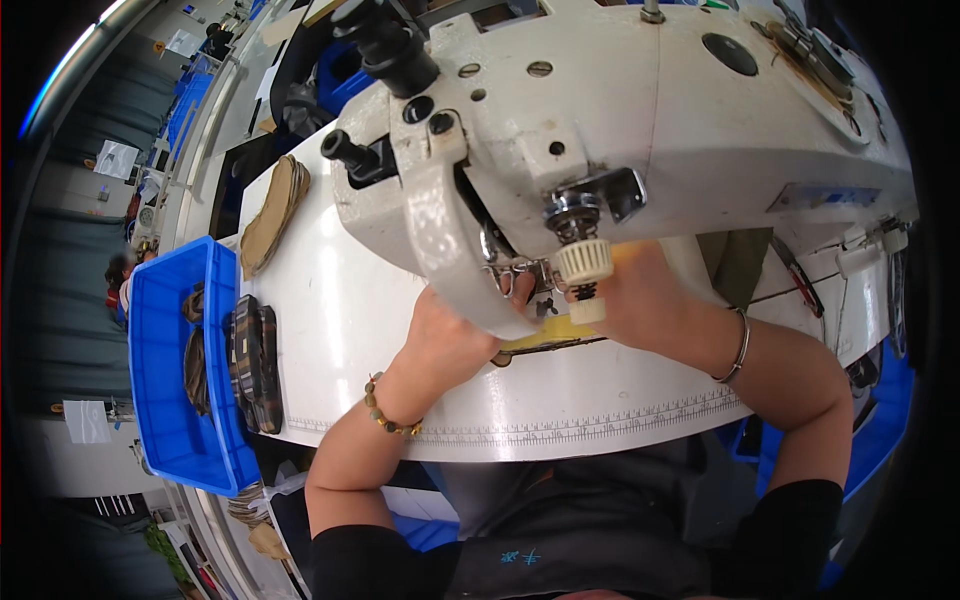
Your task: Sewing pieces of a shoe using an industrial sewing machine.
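Observation:
A white sewing machine [560,100] stands over the work, its head covering much of what my fingers do. My left hand [450,335] is bent at the needle area, a fingertip showing beside the metal presser foot [540,275]; whatever its fingers press or pinch is hidden. On the other side of the cream tension knob [585,262], my right hand [640,295] rests with its fingers out of sight behind the machine parts. Below and between both hands shows a yellow strip [555,333] with a dark edge; I cannot tell what it is.
Stacked tan cut pieces [275,215] lie on the white table [340,330] at the left. Folded plaid cloth [255,365] sits beside a blue bin [165,370] holding dark pieces. Olive cloth [733,262] and red-handled snips [800,280] lie at the right. A ruler strip [560,432] follows the near edge.

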Demonstrator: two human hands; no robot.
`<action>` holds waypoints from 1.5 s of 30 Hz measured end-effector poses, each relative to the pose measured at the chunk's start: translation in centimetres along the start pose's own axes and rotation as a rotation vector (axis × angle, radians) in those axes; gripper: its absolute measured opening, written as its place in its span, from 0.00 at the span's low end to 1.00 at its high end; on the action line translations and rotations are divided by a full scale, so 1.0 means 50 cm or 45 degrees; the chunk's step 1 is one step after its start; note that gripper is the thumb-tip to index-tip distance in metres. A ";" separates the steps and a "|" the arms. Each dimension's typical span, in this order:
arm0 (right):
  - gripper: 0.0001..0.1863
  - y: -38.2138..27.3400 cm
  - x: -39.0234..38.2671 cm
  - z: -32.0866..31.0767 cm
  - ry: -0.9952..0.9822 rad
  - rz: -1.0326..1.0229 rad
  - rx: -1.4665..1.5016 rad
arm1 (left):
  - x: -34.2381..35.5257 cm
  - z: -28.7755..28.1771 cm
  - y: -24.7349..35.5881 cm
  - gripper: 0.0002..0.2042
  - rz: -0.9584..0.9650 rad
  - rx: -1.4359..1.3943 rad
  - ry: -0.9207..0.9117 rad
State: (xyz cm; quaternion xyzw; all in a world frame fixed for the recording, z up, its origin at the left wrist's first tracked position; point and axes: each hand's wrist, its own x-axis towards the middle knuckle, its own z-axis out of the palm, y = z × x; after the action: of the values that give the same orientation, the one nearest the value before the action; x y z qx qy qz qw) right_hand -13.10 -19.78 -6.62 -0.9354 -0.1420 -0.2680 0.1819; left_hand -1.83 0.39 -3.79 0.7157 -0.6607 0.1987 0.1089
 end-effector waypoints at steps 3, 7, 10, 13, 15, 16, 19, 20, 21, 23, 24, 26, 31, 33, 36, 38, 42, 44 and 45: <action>0.05 0.009 -0.002 0.025 0.043 -0.035 0.043 | 0.001 0.005 -0.001 0.12 -0.006 -0.039 0.054; 0.07 0.017 -0.012 0.075 -0.041 0.140 0.303 | -0.019 0.012 -0.010 0.14 -0.068 -0.030 -0.015; 0.08 0.015 -0.013 0.081 0.035 0.127 0.270 | -0.017 0.001 -0.005 0.14 -0.196 -0.008 -0.116; 0.08 0.017 -0.009 0.074 0.034 0.057 0.215 | -0.008 -0.002 -0.001 0.15 -0.184 -0.069 -0.089; 0.07 0.015 -0.012 0.060 -0.038 -0.055 0.102 | -0.008 0.001 -0.002 0.15 -0.134 -0.066 -0.036; 0.06 0.014 -0.013 0.050 -0.115 -0.164 -0.017 | -0.007 0.004 -0.002 0.15 -0.082 -0.069 0.022; 0.04 -0.009 -0.011 0.019 -0.003 -0.083 0.097 | -0.004 -0.003 0.004 0.14 -0.061 -0.017 -0.020; 0.04 -0.015 -0.010 0.009 -0.004 -0.087 0.100 | -0.003 -0.004 0.007 0.14 -0.066 -0.015 -0.021; 0.04 -0.020 -0.009 0.001 -0.066 -0.073 0.060 | -0.003 -0.005 0.011 0.13 -0.067 -0.018 -0.033; 0.03 -0.019 -0.010 -0.001 -0.129 -0.057 0.019 | -0.002 -0.006 0.011 0.12 -0.068 -0.024 -0.045; 0.04 -0.013 -0.011 0.000 -0.129 -0.113 0.006 | -0.001 -0.006 0.009 0.12 -0.047 0.000 -0.057; 0.04 -0.014 -0.009 -0.001 -0.128 -0.169 -0.005 | 0.001 -0.010 0.008 0.13 -0.027 0.024 -0.071; 0.04 -0.016 -0.011 -0.005 0.001 -0.148 0.049 | -0.001 -0.001 0.006 0.12 -0.054 0.080 -0.138; 0.04 -0.013 -0.008 -0.007 -0.102 -0.174 -0.005 | -0.001 0.002 0.006 0.11 -0.062 0.088 -0.126; 0.05 -0.012 -0.011 -0.001 -0.178 -0.180 -0.049 | -0.003 0.011 0.003 0.11 -0.057 0.088 -0.091; 0.05 -0.015 -0.015 0.004 -0.148 -0.163 -0.034 | 0.003 0.007 0.002 0.11 -0.046 0.083 -0.073; 0.06 -0.029 -0.013 -0.008 -0.114 -0.148 -0.024 | 0.006 -0.003 0.001 0.12 -0.092 0.004 -0.031; 0.06 -0.030 -0.012 -0.015 -0.133 -0.202 -0.074 | 0.001 -0.002 0.001 0.12 -0.093 0.003 -0.034; 0.06 -0.030 -0.013 -0.014 -0.127 -0.229 -0.069 | -0.003 -0.002 0.003 0.12 -0.152 0.010 -0.091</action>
State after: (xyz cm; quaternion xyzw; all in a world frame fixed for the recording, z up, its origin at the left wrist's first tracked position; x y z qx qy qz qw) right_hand -14.48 -18.83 -6.03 -0.9357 -0.2268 -0.2401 0.1243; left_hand -2.01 0.55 -3.78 0.7607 -0.6197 0.1687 0.0943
